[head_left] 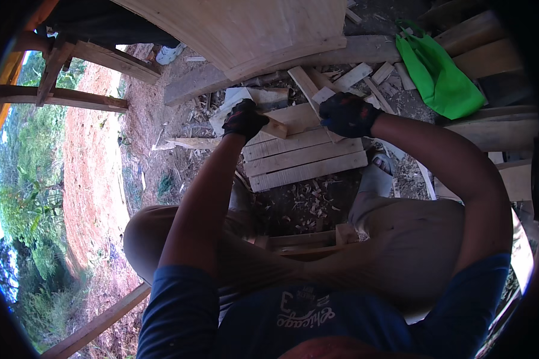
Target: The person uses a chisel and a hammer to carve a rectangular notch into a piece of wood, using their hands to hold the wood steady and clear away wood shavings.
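My left hand (244,119), in a dark work glove, is closed around a small wooden block (275,127) whose end sticks out toward the right. To the right of it my right hand (348,115), gloved too, is closed on a wooden strip (324,96); part of the strip shows above the fist, and the fingers hide the rest. Both hands are over a low platform of pale wooden slats (305,163) between my feet. How the block and strip touch the slats cannot be made out.
Beyond the hands lie a large pale board (263,30) and a long timber beam (365,51). Offcuts (353,76) and shavings (308,206) litter the ground. A green bag (440,75) rests on the right near stacked timber (491,128). Wooden framing (60,99) stands at the left.
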A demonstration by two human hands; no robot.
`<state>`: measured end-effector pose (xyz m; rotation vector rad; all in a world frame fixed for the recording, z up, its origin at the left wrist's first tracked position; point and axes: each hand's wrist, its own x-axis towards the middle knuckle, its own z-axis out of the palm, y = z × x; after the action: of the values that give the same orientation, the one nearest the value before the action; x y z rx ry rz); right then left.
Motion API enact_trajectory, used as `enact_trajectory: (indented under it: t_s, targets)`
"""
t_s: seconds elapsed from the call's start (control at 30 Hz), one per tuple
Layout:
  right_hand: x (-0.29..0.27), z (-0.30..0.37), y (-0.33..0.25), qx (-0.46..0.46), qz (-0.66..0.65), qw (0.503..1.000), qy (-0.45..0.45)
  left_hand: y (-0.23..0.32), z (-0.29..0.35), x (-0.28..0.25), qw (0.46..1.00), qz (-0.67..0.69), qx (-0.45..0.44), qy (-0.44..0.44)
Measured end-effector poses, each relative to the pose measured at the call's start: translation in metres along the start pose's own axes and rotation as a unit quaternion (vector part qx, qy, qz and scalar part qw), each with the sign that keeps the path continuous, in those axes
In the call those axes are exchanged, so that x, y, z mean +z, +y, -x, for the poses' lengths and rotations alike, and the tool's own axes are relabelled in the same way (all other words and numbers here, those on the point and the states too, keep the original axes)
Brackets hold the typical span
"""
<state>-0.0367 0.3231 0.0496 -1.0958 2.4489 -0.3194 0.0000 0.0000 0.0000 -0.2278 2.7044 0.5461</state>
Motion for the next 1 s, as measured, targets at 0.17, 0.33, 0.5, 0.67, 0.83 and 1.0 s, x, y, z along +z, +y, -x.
enact_trajectory:
  t_s: [0.17, 0.33, 0.5, 0.67, 0.83, 1.0]
  targets:
    - [-0.02, -0.02, -0.017, -0.076, -0.015, 0.993, 0.086, 0.03, -0.007, -0.008, 0.999, -0.008, 0.012, 0.04]
    - [-0.015, -0.026, -0.035, -0.085, -0.023, 0.991, 0.105, 0.047, 0.002, 0.006, 0.999, -0.013, -0.016, 0.037]
    - [-0.003, -0.025, -0.041, -0.064, -0.031, 0.993, 0.096, 0.047, 0.006, 0.006, 1.0, -0.005, -0.01, 0.023]
    - [-0.002, -0.022, -0.052, -0.071, -0.002, 0.993, 0.095, 0.046, 0.007, -0.003, 0.999, -0.007, -0.035, 0.002]
    - [0.002, -0.023, -0.047, -0.082, -0.004, 0.988, 0.127, 0.045, 0.006, -0.003, 1.0, 0.003, -0.029, 0.006]
    - [-0.01, -0.023, -0.063, -0.076, -0.002, 0.99, 0.121, 0.033, 0.002, 0.001, 0.999, 0.002, -0.018, 0.028]
